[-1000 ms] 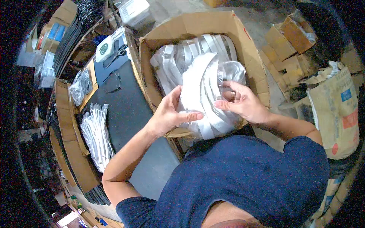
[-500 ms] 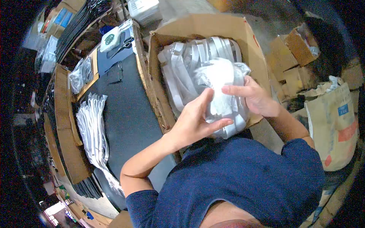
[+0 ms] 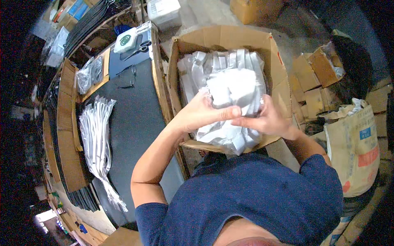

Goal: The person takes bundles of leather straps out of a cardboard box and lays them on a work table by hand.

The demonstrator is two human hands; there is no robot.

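Over the open cardboard box (image 3: 281, 78), both my hands have hold of a white bundle in clear plastic (image 3: 236, 84). My left hand (image 3: 203, 112) grips its left side, fingers behind the plastic and thumb laid across the near end. On the other side my right hand (image 3: 269, 119) is closed at the lower right edge, its thumb close to the left thumb. Beneath, the box holds several flat white straps (image 3: 242, 59) in clear bags. The bundle's glare hides its details.
To the left is a dark-topped table (image 3: 133, 110) with a fan of white straps (image 3: 96, 135), eyeglasses (image 3: 132, 78), scissors (image 3: 141, 48) and a white container (image 3: 125, 40). On the right stand a printed sack (image 3: 353, 147) and opened cartons (image 3: 324, 67).
The bundle has tilted, and its bright face now lies more toward the far side. My left hand has moved up its left side; my right hand has come lower, bringing the thumbs together.
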